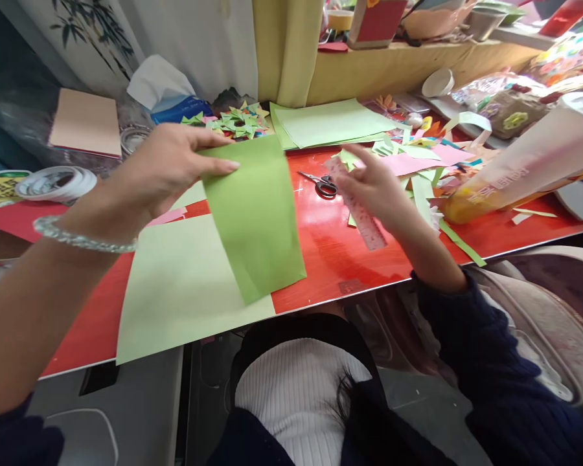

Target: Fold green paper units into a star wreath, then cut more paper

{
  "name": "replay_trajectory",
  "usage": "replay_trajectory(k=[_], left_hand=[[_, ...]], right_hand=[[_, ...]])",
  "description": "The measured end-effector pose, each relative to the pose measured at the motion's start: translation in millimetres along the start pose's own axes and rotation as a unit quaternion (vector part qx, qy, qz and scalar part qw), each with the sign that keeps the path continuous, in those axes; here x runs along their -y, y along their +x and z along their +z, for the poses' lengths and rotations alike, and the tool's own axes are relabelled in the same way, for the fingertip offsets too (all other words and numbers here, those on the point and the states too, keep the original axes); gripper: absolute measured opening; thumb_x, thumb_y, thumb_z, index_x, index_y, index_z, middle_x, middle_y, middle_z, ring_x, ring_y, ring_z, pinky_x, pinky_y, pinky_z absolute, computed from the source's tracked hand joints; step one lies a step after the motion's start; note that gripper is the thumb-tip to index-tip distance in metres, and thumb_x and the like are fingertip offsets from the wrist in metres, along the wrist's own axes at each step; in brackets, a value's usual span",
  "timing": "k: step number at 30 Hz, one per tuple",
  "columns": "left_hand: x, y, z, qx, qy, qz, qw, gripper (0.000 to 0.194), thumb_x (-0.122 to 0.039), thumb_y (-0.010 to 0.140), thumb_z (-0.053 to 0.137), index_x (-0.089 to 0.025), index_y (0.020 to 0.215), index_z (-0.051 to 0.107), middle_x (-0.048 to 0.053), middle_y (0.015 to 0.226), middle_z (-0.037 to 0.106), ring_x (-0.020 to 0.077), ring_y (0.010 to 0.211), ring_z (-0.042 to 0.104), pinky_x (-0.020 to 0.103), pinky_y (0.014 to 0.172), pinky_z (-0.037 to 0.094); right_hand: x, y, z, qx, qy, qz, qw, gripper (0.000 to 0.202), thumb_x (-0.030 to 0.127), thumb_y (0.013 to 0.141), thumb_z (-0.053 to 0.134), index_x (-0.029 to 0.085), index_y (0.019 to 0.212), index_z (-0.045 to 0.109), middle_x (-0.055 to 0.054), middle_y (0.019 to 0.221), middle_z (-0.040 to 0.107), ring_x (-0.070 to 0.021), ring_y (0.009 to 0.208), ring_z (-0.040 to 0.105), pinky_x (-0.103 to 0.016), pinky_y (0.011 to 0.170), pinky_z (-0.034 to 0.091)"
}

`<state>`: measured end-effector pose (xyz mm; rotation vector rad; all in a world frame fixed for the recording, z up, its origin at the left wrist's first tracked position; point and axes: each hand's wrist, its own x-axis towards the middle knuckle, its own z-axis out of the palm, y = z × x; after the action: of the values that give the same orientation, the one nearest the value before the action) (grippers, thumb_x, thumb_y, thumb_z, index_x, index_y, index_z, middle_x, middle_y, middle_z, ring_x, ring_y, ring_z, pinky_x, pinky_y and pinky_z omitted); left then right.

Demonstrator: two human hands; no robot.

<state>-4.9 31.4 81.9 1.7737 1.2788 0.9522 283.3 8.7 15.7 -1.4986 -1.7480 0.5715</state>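
Observation:
My left hand [175, 162] pinches the upper left corner of a bright green paper sheet [257, 226], raised over a pale green sheet [179, 285] that lies at the table's front edge. On the right, my right hand [372, 184] is closed on a clear pinkish ruler [366, 226], which slants down toward the front edge. Between the two hands, black-handled scissors [324, 188] lie on the red table, blades pointing left.
Behind are stacked green sheets [330, 123] and a pile of small folded green pieces [240, 122]. Paper strips [422, 194] and a large drink cup [525, 155] are at the right. Tape rolls [56, 183] and a tissue pack [179, 109] are at the left.

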Motion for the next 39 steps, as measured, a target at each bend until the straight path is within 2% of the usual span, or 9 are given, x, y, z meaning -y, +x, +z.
replay_trajectory(k=[2,5,10,14,18,26,31,35,39], left_hand=[[-8,11,28.6,0.046,-0.036,-0.024,0.998,0.045,-0.015,0.069,0.076,-0.010,0.112,0.068,0.009,0.111,0.070,0.0196,0.095,0.065,0.037,0.094,0.050],[11,23,70.6,0.097,0.000,-0.056,0.994,0.044,-0.017,0.066,0.077,-0.012,0.109,0.070,0.008,0.111,0.071,0.0214,0.096,0.066,0.035,0.090,0.051],[55,24,104.7,0.112,0.147,-0.044,0.982,0.030,-0.021,0.075,0.066,-0.016,0.105,0.071,0.005,0.106,0.073,0.0219,0.096,0.066,0.030,0.085,0.050],[60,19,102.0,0.100,0.216,-0.005,0.971,0.034,-0.023,0.080,0.060,-0.016,0.112,0.069,0.006,0.111,0.072,0.0224,0.098,0.066,0.029,0.083,0.049],[61,21,96.9,0.115,0.251,0.016,0.961,0.035,-0.022,0.081,0.058,-0.016,0.114,0.068,0.007,0.115,0.070,0.0235,0.104,0.064,0.030,0.090,0.047],[68,25,94.4,0.137,0.287,0.044,0.947,0.043,-0.023,0.084,0.057,-0.017,0.127,0.062,0.008,0.127,0.063,0.0234,0.119,0.056,0.031,0.101,0.042],[65,27,92.5,0.157,0.282,0.033,0.946,0.044,-0.025,0.084,0.057,-0.019,0.127,0.063,0.007,0.126,0.064,0.0241,0.118,0.057,0.033,0.104,0.040],[63,32,90.8,0.170,0.248,0.002,0.954,0.041,-0.026,0.080,0.061,-0.021,0.120,0.067,0.005,0.128,0.065,0.0248,0.121,0.056,0.032,0.104,0.041],[62,38,90.0,0.180,0.226,-0.031,0.957,0.042,-0.024,0.075,0.065,-0.019,0.116,0.068,0.006,0.126,0.065,0.0250,0.120,0.057,0.032,0.102,0.042]], right_hand=[[1,-6,-19,-0.083,0.055,-0.008,0.995,0.048,0.031,0.090,0.055,0.024,0.138,0.048,0.002,0.071,0.060,-0.0110,0.057,0.049,-0.028,0.057,0.043],[3,-16,-27,-0.144,0.060,-0.036,0.987,0.039,0.036,0.091,0.055,0.020,0.126,0.062,-0.002,0.075,0.063,-0.0128,0.060,0.051,-0.031,0.059,0.046],[-8,-14,10,-0.019,0.050,-0.021,0.998,0.041,0.033,0.094,0.046,0.017,0.129,0.060,-0.008,0.112,0.069,-0.0188,0.089,0.064,-0.035,0.079,0.052],[-14,-5,39,0.104,-0.095,-0.009,0.990,0.045,0.021,0.095,0.035,0.015,0.134,0.056,-0.010,0.120,0.068,-0.0234,0.101,0.065,-0.035,0.083,0.049],[-11,-1,46,0.158,-0.286,-0.016,0.945,0.052,0.024,0.097,0.032,0.015,0.147,0.039,-0.016,0.109,0.071,-0.0303,0.094,0.065,-0.034,0.069,0.044],[-8,4,47,0.166,-0.365,-0.039,0.915,0.047,0.028,0.100,0.025,0.017,0.142,0.043,-0.013,0.096,0.072,-0.0265,0.080,0.065,-0.030,0.057,0.033],[-17,4,46,0.131,-0.340,-0.066,0.929,0.044,0.034,0.099,0.033,0.018,0.132,0.056,-0.014,0.094,0.071,-0.0282,0.080,0.066,-0.033,0.057,0.041],[-36,5,41,0.091,-0.235,-0.180,0.951,0.041,0.029,0.098,0.038,0.018,0.133,0.056,-0.014,0.131,0.059,-0.0271,0.113,0.061,-0.041,0.085,0.052],[-51,8,39,0.171,-0.180,-0.241,0.938,0.044,0.029,0.098,0.039,0.014,0.138,0.051,-0.011,0.147,0.047,-0.0235,0.140,0.038,-0.048,0.118,0.027]])
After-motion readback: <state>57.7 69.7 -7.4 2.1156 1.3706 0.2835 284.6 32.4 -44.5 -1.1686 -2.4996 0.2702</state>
